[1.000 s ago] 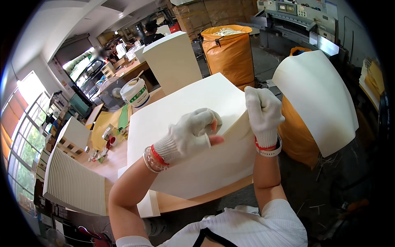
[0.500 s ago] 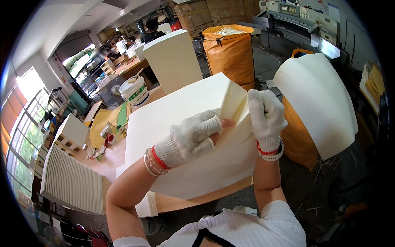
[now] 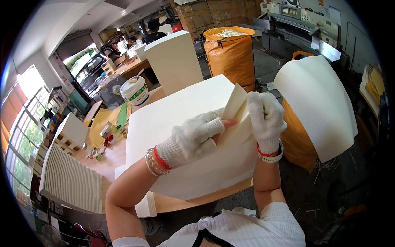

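A stack of large white paper sheets [image 3: 177, 105] lies before me on the table. My right hand [image 3: 266, 117], in a white knitted glove, is closed in a fist around the sheets' right edge. My left hand [image 3: 199, 135], in a glove that leaves some fingertips bare, rests across the stack with its fingers curled at the lifted paper flap [image 3: 236, 101]. That flap bends up between my two hands. The left fingertips press against its fold, and the glove partly hides the grip.
Left on the wooden table [image 3: 113, 154] are a ridged paper stack [image 3: 72, 179], tape rolls and a white bucket [image 3: 134, 90]. A tall paper stack [image 3: 175, 59] stands beyond. Right are an orange sack [image 3: 230, 57], a large curved white sheet [image 3: 317, 103] over another sack, and a machine [image 3: 298, 26].
The lifted flap has folded over further and now stands as a narrow strip, its far corner shifted right. My left hand has slid slightly right; my right hand stays nearly in place.
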Demonstrator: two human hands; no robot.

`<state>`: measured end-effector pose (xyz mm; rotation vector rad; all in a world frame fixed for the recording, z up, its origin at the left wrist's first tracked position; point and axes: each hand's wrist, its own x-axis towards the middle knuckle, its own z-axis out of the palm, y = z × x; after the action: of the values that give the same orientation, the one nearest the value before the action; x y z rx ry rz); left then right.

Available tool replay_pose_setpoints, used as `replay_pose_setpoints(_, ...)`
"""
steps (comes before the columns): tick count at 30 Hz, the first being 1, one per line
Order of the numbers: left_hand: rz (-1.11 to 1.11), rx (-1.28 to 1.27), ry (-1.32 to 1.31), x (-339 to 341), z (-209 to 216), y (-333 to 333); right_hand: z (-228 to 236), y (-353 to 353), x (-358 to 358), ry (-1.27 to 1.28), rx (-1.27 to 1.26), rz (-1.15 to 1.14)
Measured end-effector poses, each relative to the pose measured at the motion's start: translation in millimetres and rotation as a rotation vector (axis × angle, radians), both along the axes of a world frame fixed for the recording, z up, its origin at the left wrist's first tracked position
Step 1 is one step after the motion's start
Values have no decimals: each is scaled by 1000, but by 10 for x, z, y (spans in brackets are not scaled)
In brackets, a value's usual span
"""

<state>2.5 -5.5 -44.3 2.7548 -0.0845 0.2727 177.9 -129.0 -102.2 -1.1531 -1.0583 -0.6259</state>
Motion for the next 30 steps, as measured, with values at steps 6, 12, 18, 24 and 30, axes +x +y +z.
replay_pose_setpoints(6, -98, -152, -262, 10, -140, 8, 13, 4, -26, -11, 15, -17)
replay_pose_setpoints(12, -78, -140, -208, 25, -19, -62, -15, 17, 9, -14, 81, 15)
replay_pose_setpoints(18, -127, -91, -189, 16, -96, 44, 22, 11, -26, 54, 3, -10)
replay_pose_setpoints(24, -64, -138, -304, 44, -132, -46, -1, 21, -12, -2, 47, -19)
replay_pose_setpoints(30, -124, -35, -232, 25, -120, 20, 7, -2, -24, 58, -21, 23)
